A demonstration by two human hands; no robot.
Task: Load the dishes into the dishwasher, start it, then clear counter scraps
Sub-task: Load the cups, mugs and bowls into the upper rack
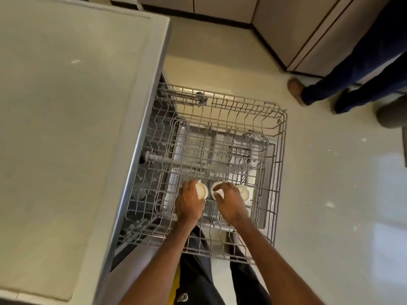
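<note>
Gripping a cup [202,190] in left hand [189,202], right hand [231,200] pinching second cup [217,190]; upper rack [273,194]

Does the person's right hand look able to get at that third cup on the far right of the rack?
Probably yes. The third cup sits right beside the right hand, nothing between them, though that hand is already on another cup.

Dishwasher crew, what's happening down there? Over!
Left hand grip on one white cup. Right hand grip on a second cup; a third sits beside it. Both over the pulled-out upper rack. Nothing blocking.
</note>
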